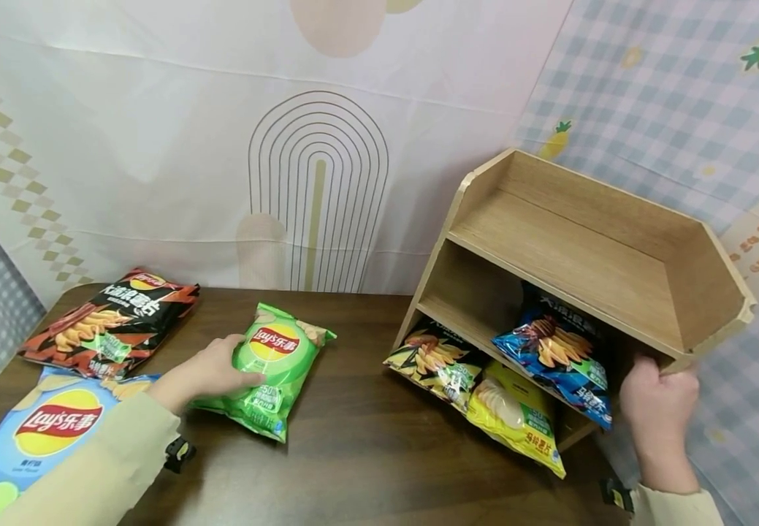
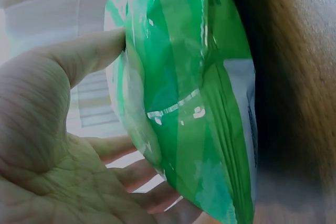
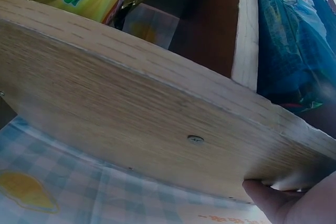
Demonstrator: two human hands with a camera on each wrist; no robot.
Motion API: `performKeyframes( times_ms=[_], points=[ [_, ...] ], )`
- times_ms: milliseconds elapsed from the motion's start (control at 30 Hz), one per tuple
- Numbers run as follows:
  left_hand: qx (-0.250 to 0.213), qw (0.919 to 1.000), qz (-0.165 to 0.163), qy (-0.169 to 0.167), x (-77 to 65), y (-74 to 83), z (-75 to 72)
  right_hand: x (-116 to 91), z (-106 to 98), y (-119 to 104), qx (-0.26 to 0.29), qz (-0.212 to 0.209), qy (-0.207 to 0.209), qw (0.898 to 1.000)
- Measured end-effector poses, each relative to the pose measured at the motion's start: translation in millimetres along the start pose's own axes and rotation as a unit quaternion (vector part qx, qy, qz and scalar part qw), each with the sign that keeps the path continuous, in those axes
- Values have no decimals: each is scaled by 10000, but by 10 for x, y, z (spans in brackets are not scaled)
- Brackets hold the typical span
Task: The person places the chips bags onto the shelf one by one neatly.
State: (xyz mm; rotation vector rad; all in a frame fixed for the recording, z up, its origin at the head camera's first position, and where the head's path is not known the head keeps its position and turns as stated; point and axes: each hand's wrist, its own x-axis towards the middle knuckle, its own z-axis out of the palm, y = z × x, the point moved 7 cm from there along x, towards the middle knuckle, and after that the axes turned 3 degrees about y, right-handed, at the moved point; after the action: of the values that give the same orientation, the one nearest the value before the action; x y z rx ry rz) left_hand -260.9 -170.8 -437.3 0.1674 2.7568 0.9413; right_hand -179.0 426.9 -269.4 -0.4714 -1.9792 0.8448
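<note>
Across the face of a green Lay's chip bag (image 1: 270, 372) lies my left hand (image 1: 211, 376), holding it. In the left wrist view the thumb is on one side of the bag (image 2: 184, 87) and the fingers (image 2: 139, 174) reach beneath its other side. My right hand (image 1: 660, 402) grips the right side of a wooden shelf (image 1: 583, 226). The right wrist view has part of that hand (image 3: 289, 203) against the shelf's side panel (image 3: 131, 103); its other fingers are hidden. A blue chip bag (image 1: 557, 354) sits in the middle compartment, its lower end jutting out.
Below, a black-and-yellow chip bag (image 1: 435, 361) and a yellow chip bag (image 1: 513, 413) stick out of the shelf's bottom level. At left on the brown table (image 1: 353, 467) lie a black-and-red chip bag (image 1: 116, 321) and a light-blue Lay's bag (image 1: 44, 431), partly behind the left sleeve.
</note>
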Motion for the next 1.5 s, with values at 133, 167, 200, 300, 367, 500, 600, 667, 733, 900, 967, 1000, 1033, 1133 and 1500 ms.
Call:
performKeyframes(
  times_ms=[133,167,200,300,367,500,600,667,733,900,967,1000,1033,1133,1500],
  points=[
    [-374,9990,-109,-237,-7,-57,2,-8,10,5,-22,72,-41,10000],
    [-477,9983,-156,-290,-11,-67,6,-12,14,9,-21,92,-56,9999],
    [-572,9975,-222,-344,-16,-78,9,-15,19,16,-50,107,-64,9999],
    [-841,9938,-437,-575,-27,-102,20,-12,27,39,-65,182,-64,9998],
    [-878,9918,-587,-718,-30,-118,17,-4,25,40,-49,159,-40,9999],
    [-734,9903,-748,-913,-28,-146,18,2,14,30,52,95,-19,9999],
    [-744,9893,-788,-980,-34,-166,45,-10,10,23,69,43,-28,10000],
    [-886,9874,-815,-1023,-42,-171,70,-13,10,24,67,39,-31,10000],
    [-1060,9857,-805,-1037,-47,-166,88,-14,9,22,80,55,-44,9999],
    [-1470,9814,-678,-1036,-48,-141,89,2,8,15,-1,96,-76,9999],
    [-1613,9787,-658,-1089,-46,-150,93,6,8,9,-45,98,-83,9999],
    [-1647,9778,-646,-1124,-45,-160,96,5,6,4,-66,101,-80,9999],
    [-1660,9773,-648,-1147,-50,-174,93,4,10,-2,-64,104,-90,9999],
    [-1678,9754,-735,-1223,-67,-227,83,2,22,0,-71,147,-108,9998],
    [-2549,9504,-1189,-1326,-113,-305,131,32,39,84,185,261,-91,9994]
  ],
)
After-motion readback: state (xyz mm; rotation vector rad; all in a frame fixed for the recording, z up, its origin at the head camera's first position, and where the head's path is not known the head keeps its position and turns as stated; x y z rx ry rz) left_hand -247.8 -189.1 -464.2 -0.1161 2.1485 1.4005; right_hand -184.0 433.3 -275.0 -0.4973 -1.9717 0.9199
